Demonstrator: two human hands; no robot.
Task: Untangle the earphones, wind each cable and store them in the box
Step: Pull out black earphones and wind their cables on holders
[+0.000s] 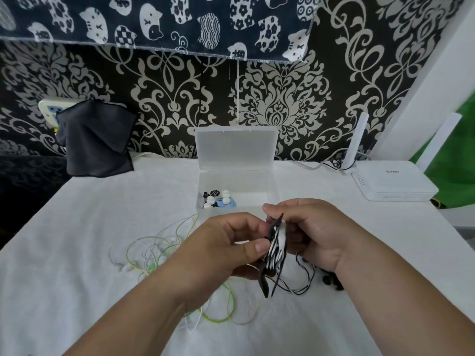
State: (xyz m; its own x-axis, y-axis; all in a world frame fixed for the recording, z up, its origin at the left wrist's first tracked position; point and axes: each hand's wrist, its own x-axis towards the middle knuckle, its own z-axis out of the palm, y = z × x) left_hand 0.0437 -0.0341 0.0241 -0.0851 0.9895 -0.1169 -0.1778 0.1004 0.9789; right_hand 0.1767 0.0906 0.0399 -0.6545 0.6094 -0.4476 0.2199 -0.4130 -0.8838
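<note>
Step in hand: by the look of it, you are winding the black-and-white striped earphone cable (276, 249) into a flat bundle, held upright between both hands above the white cloth-covered worktop (102, 201).
Left hand: your left hand (226, 242) pinches the near face of the bundle, thumb across the coils, the other fingers curled behind.
Right hand: your right hand (316, 232) grips the far side, fingers curled round the top of the coils.
Loose end: a thin tail loops down below your right palm, towards the black earbuds (331, 280) lying on the cloth by that wrist.
Doing it well: hold the pinch firm so the coils cannot spring apart. Feed the tail in even turns and tuck the end under a turn.
Box: the clear plastic box (257, 186) stands open just beyond your hands, lid upright, small pieces in its left corner.
Waiting: the pale green and white earphone cables (154, 250) lie tangled under your left forearm.
</note>
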